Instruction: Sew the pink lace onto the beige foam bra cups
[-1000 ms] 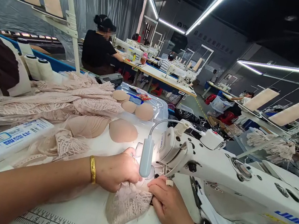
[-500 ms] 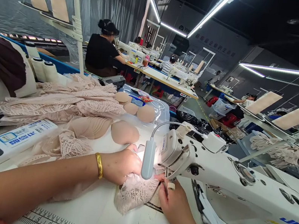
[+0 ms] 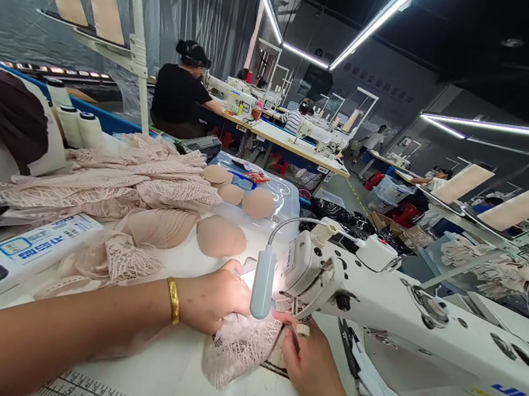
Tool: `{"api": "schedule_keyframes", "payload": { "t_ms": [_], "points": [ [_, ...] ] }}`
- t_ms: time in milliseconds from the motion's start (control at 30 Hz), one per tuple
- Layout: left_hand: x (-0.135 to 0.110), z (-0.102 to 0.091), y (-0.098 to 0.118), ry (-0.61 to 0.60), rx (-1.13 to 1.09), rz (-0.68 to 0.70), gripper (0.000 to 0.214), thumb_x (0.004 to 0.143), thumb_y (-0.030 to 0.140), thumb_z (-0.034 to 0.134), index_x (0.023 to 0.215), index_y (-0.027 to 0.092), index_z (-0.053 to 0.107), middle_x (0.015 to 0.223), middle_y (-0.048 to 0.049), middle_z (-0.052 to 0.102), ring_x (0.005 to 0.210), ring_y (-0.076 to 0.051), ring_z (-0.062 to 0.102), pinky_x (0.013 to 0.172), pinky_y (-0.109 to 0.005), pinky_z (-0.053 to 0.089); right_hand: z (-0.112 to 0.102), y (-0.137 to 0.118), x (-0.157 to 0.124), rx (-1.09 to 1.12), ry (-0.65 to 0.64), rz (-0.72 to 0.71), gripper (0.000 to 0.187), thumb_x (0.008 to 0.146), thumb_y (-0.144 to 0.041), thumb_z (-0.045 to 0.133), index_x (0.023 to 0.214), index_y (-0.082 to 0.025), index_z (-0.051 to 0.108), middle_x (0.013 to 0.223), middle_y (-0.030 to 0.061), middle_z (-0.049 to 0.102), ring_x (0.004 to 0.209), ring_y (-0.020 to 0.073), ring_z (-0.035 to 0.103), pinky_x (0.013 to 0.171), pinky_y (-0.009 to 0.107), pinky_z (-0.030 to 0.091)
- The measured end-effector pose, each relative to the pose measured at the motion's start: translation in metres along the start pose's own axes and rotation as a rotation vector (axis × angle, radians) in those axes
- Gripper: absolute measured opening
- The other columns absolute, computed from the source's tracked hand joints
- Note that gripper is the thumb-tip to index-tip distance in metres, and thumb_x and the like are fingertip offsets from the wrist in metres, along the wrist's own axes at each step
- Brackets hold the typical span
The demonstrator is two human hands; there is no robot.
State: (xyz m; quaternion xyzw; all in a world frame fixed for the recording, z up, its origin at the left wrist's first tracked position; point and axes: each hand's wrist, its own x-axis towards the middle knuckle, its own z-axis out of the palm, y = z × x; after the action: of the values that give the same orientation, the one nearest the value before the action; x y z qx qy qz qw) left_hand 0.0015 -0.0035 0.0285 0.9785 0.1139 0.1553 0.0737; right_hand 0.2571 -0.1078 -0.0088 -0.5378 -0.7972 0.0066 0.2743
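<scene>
Lace [image 3: 236,350] is being held on the table [image 3: 164,374] under the machine [image 3: 378,305], gripped by the left hand [image 3: 212,297] and pinched by the right hand [image 3: 310,362], both being kept almost unmoved.

Foam cups [image 3: 221,237] lie beside stacked lace [image 3: 109,182]; a person [image 3: 177,99] sits behind

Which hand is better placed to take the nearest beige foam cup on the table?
Probably the left. The left hand holds the lace piece just in front of the foam cup, with nothing between them. The right hand grips it by the sewing machine, beyond the lamp.
</scene>
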Motion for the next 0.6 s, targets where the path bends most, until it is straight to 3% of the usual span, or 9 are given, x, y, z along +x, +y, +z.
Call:
{"api": "schedule_keyframes", "payload": {
  "t_ms": [100, 200, 267, 333, 400, 467, 600],
  "points": [
    [-0.003, -0.006, 0.001, -0.028, -0.159, 0.019, 0.017, 0.089, 0.016, 0.066, 0.102, 0.027, 0.062, 0.100, 0.0026, 0.076, 0.093, -0.021, 0.066, 0.093, -0.042, 0.035, 0.000, -0.005, -0.001, -0.054, 0.102, -0.141, 0.038, 0.095, -0.006, 0.042, 0.124, -0.023, 0.061, 0.092, 0.0057, 0.075, 0.083, 0.0239, 0.072, 0.076, 0.039, 0.062],
    [-0.007, -0.009, 0.003, -0.054, -0.110, -0.027, 0.022, 0.086, 0.010, 0.065, 0.100, 0.026, 0.063, 0.106, 0.0020, 0.074, 0.099, -0.021, 0.065, 0.095, -0.042, 0.034, -0.001, -0.020, -0.002, -0.051, 0.136, -0.276, 0.041, 0.098, -0.007, 0.045, 0.135, -0.021, 0.053, 0.107, 0.0084, 0.077, 0.094, 0.0249, 0.072, 0.090, 0.044, 0.058],
    [-0.009, -0.006, 0.005, -0.067, 0.019, -0.112, 0.016, 0.085, 0.016, 0.070, 0.098, 0.024, 0.065, 0.105, -0.0022, 0.073, 0.099, -0.026, 0.063, 0.094, -0.045, 0.034, -0.001, -0.032, 0.000, -0.013, 0.079, -0.315, 0.036, 0.101, -0.016, 0.051, 0.137, -0.020, 0.051, 0.120, 0.0114, 0.074, 0.110, 0.0275, 0.069, 0.094, 0.044, 0.055],
    [-0.009, -0.001, 0.010, -0.079, 0.170, -0.206, 0.017, 0.086, 0.032, 0.074, 0.099, 0.022, 0.067, 0.101, -0.0081, 0.071, 0.096, -0.031, 0.061, 0.090, -0.049, 0.035, 0.002, -0.041, 0.003, 0.018, -0.010, -0.294, 0.036, 0.102, -0.029, 0.058, 0.136, -0.021, 0.051, 0.122, 0.0116, 0.072, 0.114, 0.0289, 0.066, 0.092, 0.041, 0.054],
    [-0.008, 0.005, 0.017, -0.109, 0.268, -0.269, 0.030, 0.089, 0.046, 0.071, 0.101, 0.019, 0.068, 0.097, -0.0125, 0.068, 0.092, -0.034, 0.059, 0.085, -0.050, 0.037, 0.007, -0.044, 0.005, 0.009, -0.066, -0.240, 0.031, 0.104, -0.031, 0.058, 0.133, -0.022, 0.053, 0.111, 0.0095, 0.072, 0.104, 0.0274, 0.066, 0.085, 0.038, 0.054],
    [-0.005, 0.009, 0.024, -0.142, 0.284, -0.281, 0.037, 0.091, 0.052, 0.067, 0.102, 0.017, 0.068, 0.097, -0.0144, 0.068, 0.091, -0.035, 0.059, 0.082, -0.049, 0.038, 0.013, -0.041, 0.007, -0.044, -0.083, -0.194, 0.018, 0.106, -0.021, 0.048, 0.121, -0.021, 0.059, 0.098, 0.0068, 0.071, 0.089, 0.0243, 0.064, 0.078, 0.035, 0.052],
    [-0.003, 0.002, 0.035, -0.181, 0.197, -0.288, 0.049, 0.087, 0.062, 0.070, 0.105, 0.017, 0.066, 0.104, -0.0146, 0.068, 0.095, -0.036, 0.059, 0.083, -0.048, 0.040, 0.019, -0.025, 0.004, -0.148, -0.096, -0.143, 0.030, 0.104, -0.010, 0.037, 0.092, -0.022, 0.062, 0.082, 0.0045, 0.063, 0.076, 0.0220, 0.059, 0.066, 0.032, 0.046]
  ]
}}
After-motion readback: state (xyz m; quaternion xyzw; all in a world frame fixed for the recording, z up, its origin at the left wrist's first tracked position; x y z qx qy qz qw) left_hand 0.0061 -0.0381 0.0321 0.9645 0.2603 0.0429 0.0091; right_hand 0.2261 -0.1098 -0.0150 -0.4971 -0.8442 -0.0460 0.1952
